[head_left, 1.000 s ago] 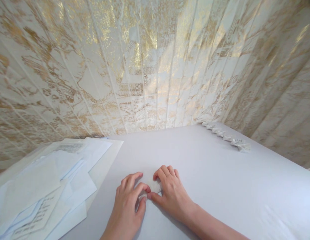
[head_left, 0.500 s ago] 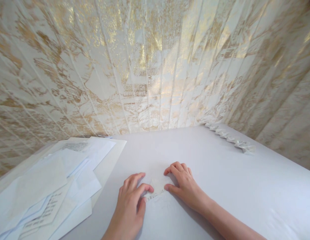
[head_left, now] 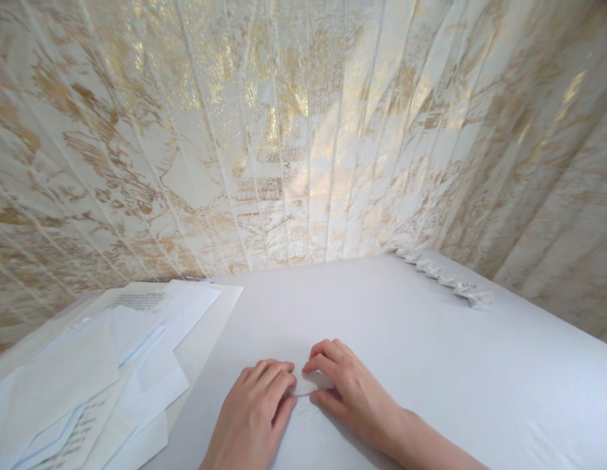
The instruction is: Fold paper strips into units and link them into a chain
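Note:
A small piece of white paper [head_left: 304, 385] lies on the table near its front, partly covered by my fingers. It looks folded, with a thin edge turned toward me. My left hand [head_left: 257, 401] pinches its left end, thumb below and curled fingers above. At the right end, my right hand [head_left: 350, 388] grips it between thumb and bent fingers. The print on the paper is not visible now.
A pile of loose paper sheets [head_left: 151, 385], some printed, spreads over the left side of the white table [head_left: 303, 300]. Several folded paper pieces [head_left: 443, 279] stand in a row at the back right. A gold-patterned curtain [head_left: 264, 143] hangs behind the table.
My hands have come closer together and closed on the paper. The printed strip along the paper's near edge has gone from sight. The view has shifted slightly.

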A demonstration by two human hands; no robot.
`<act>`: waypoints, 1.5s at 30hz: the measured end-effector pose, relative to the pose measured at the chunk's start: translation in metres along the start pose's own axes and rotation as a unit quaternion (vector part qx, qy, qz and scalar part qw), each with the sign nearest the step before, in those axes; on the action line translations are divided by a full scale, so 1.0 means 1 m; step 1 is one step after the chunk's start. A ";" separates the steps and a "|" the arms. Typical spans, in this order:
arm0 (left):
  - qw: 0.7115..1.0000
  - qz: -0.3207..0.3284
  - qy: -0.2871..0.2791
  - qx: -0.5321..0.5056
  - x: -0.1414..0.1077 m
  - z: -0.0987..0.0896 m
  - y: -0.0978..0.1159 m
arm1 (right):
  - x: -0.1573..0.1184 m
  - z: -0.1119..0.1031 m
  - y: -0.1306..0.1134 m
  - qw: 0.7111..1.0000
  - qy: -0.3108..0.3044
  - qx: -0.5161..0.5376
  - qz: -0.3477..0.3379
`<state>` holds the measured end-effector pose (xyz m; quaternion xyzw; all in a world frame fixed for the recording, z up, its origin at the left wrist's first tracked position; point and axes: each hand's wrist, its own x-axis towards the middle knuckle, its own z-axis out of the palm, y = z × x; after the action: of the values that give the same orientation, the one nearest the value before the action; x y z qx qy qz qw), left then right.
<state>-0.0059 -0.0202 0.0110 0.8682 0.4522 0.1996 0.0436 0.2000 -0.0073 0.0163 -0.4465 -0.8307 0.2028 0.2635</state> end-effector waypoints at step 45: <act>0.701 -0.311 0.092 -0.636 0.010 0.019 0.012 | 0.020 -0.005 -0.004 0.980 -0.033 0.185 -0.070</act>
<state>0.0153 -0.0172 -0.0003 0.4219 0.4636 0.4933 0.6031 0.1911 0.0083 0.0276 -0.3233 -0.8163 0.3491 0.3275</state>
